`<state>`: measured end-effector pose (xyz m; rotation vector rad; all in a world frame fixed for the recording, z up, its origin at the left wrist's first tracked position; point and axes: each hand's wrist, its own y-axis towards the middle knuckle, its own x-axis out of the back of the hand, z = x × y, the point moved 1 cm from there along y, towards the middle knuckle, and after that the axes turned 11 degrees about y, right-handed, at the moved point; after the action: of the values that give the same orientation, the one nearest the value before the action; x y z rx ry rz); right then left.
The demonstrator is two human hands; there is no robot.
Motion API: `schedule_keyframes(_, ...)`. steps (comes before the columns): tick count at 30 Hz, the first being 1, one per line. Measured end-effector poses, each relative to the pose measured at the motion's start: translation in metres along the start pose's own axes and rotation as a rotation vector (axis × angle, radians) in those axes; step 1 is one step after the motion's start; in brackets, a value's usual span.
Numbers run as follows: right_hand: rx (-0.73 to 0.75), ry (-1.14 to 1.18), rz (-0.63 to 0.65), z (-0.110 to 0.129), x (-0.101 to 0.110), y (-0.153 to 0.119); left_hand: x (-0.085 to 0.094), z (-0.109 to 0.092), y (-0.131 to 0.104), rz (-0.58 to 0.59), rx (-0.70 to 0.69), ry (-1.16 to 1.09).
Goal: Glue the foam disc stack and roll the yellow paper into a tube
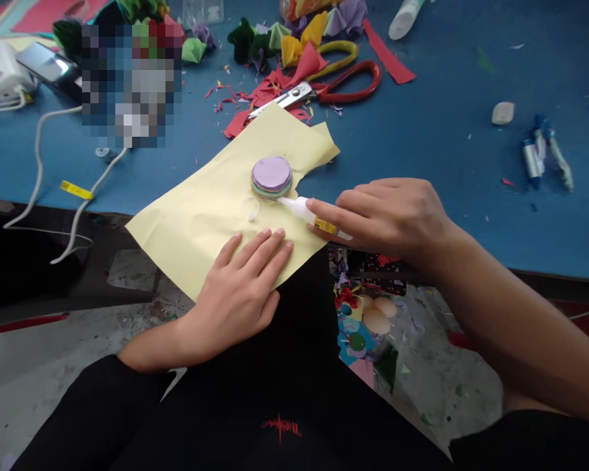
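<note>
- Small white bottle, contents hidden, gripped in the right hand, nozzle at the near edge of a disc stack.
- Stack rests on a yellow sheet.
- Left hand lies open, palm down, on the sheet.

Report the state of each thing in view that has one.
Pale yellow paper sheet: unfolded, notched at right.
Round paper discs, lilac topmost: stacked.
White plastic glue bottle: uncapped, tilted.
Red and yellow metal scissors: handles apart.
Red paper scraps: scattered.
Left hand: flat on sheet.
Right hand: gripping the bottle.
</note>
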<state>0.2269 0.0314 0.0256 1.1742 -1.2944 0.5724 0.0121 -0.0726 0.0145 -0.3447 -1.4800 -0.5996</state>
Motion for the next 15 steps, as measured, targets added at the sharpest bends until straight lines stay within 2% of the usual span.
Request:
schedule_keyframes(5, -0.038, 0.014, 0.026, 0.0007, -0.0002, 0.0018, 0.0008, -0.0005, 0.0008, 0.002, 0.003, 0.004)
schedule_keyframes(15, 0.018, 0.005, 0.015, 0.0006, -0.0031, 0.0013, 0.0013, -0.0009, 0.0015, -0.010, 0.013, -0.007)
